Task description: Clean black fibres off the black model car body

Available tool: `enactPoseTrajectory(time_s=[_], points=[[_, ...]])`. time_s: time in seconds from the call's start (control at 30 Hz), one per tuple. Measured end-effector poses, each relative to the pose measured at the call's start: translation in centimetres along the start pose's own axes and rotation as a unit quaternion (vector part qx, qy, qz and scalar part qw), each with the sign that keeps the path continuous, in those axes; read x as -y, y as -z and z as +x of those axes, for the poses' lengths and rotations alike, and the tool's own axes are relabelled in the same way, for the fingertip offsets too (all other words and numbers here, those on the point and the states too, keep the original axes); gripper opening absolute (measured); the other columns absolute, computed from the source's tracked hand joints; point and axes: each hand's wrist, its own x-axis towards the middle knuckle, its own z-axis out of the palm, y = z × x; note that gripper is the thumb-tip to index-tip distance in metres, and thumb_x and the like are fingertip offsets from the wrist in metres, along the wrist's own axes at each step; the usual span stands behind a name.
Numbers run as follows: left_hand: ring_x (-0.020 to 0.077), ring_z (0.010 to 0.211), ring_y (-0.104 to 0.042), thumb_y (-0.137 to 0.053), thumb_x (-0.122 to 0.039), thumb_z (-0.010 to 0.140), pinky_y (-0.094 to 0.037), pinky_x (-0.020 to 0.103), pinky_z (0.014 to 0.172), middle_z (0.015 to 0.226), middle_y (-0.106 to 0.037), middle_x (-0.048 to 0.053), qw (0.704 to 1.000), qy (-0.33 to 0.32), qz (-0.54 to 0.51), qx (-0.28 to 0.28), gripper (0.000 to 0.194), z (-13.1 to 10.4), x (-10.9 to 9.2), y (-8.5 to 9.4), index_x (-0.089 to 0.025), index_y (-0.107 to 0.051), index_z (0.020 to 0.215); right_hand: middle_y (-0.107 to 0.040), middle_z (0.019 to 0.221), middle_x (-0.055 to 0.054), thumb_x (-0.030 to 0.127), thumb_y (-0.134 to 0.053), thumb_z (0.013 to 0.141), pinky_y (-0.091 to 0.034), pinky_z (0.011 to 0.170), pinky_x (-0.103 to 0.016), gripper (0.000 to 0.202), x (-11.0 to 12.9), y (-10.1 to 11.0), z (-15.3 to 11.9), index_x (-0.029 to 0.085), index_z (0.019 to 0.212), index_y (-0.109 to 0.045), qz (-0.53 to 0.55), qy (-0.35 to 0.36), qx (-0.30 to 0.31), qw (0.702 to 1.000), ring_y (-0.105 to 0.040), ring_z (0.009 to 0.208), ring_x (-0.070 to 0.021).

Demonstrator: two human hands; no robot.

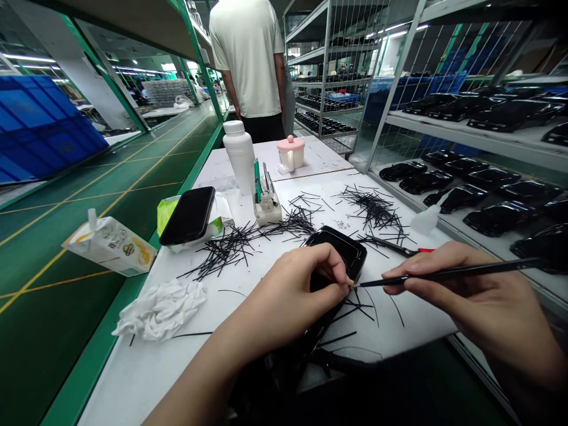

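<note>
My left hand (306, 275) is closed in a pinch above a glossy black model car body (359, 251). Whatever lies between its thumb and index fingertips is too small to make out. In my right hand (470, 290) is a slim black pointed tool (444, 276), held like a pen. Its thin tip meets the left fingertips. Part of the car body is hidden under my left hand and wrist. Short black strips (355, 310) lie on the white table around it. Scissors with a red part on the handle (399, 247) lie just beyond my right hand.
Piles of black strips (373, 207), a phone (189, 216), crumpled tissue (162, 310), a drink carton (113, 245), a white bottle (239, 154), a tool holder (268, 213) and a pink-lidded mug (291, 155) surround the work. Racks of black car bodies (501, 216) stand right. A person (248, 59) stands ahead.
</note>
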Motion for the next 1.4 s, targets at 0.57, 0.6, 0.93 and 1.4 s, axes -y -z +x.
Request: enactPoseTrajectory(time_s=[0.57, 0.6, 0.93, 1.4], points=[[0.0177, 0.093, -0.063, -0.052, -0.009, 0.082, -0.048, 0.03, 0.081, 0.094, -0.067, 0.002, 0.994, 0.013, -0.089, -0.056, 0.011, 0.3, 0.5, 0.1, -0.02, -0.051, 0.08, -0.08, 0.084, 0.002, 0.018, -0.078, 0.079, -0.033, 0.117, -0.057, 0.011, -2.8, -0.7, -1.3, 0.027, 0.085, -0.072, -0.022, 0.065, 0.188, 0.98, -0.076, 0.077, -0.0208], [0.0181, 0.094, -0.063, -0.052, -0.009, 0.082, -0.048, 0.03, 0.081, 0.094, -0.067, 0.002, 0.995, 0.015, -0.087, -0.054, 0.011, 0.3, 0.5, 0.0, -0.02, -0.051, 0.08, -0.08, 0.084, 0.002, 0.018, -0.077, 0.08, -0.034, 0.117, -0.057, 0.011, -2.9, -0.9, -1.3, 0.027, 0.085, -0.073, -0.023, 0.067, 0.186, 0.98, -0.076, 0.077, -0.0209], [0.017, 0.095, -0.064, -0.048, -0.003, 0.08, -0.05, 0.028, 0.082, 0.093, -0.067, 0.001, 0.995, 0.008, -0.092, -0.048, 0.017, 0.3, 0.3, -0.2, -0.02, -0.051, 0.078, -0.08, 0.089, 0.005, 0.013, -0.074, 0.081, -0.034, 0.118, -0.055, 0.022, -4.1, -1.4, -1.3, 0.03, 0.095, -0.071, -0.027, 0.108, 0.179, 0.977, -0.076, 0.079, -0.02], [0.0149, 0.09, -0.062, -0.05, -0.001, 0.08, -0.048, 0.027, 0.08, 0.092, -0.066, 0.001, 0.989, 0.008, -0.139, -0.059, 0.018, 0.4, 0.5, -0.2, -0.019, -0.052, 0.077, -0.079, 0.092, 0.004, 0.013, -0.071, 0.083, -0.035, 0.118, -0.053, 0.024, -4.2, -1.6, -1.5, 0.03, 0.099, -0.071, -0.058, 0.117, 0.182, 0.975, -0.075, 0.082, -0.0207]])
